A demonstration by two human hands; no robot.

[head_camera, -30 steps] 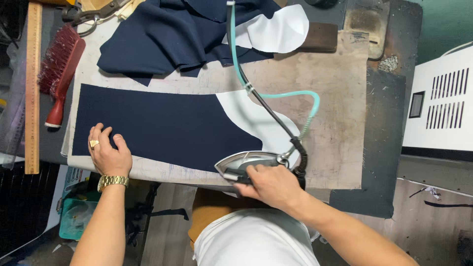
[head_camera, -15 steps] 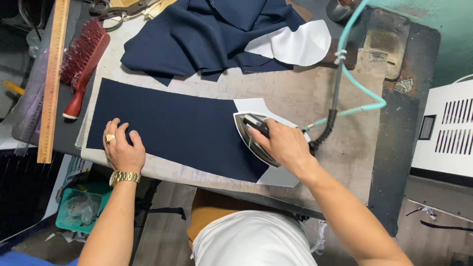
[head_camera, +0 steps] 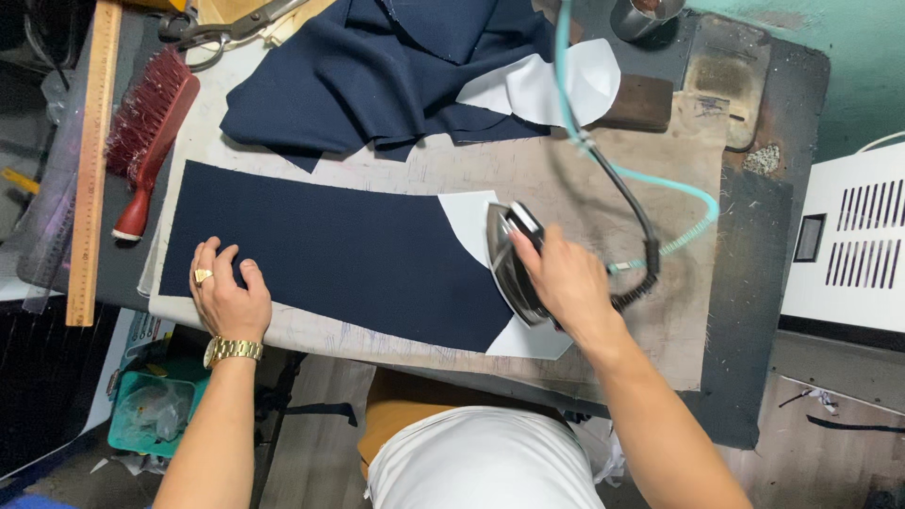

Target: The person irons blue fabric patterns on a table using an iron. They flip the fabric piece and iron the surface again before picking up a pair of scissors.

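Here, the iron (head_camera: pixel 514 264) is gripped by the right hand (head_camera: pixel 566 283), fingers wrapped around its handle, at the right end of the navy fabric panel (head_camera: pixel 330 250) (over white interfacing (head_camera: pixel 468 219)). The left hand (head_camera: pixel 226 292) is pressed flat, fingers spread, on the panel's left end. A red brush (head_camera: pixel 151 127) lies beyond that end.

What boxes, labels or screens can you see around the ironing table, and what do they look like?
Small screen: dark upright rectangle on the white vented machine, far right.
Worn label: pale patch with faded dark marks on the brown pad, top right.
Green bin: teal box holding clear plastic, on the floor under the left hand.
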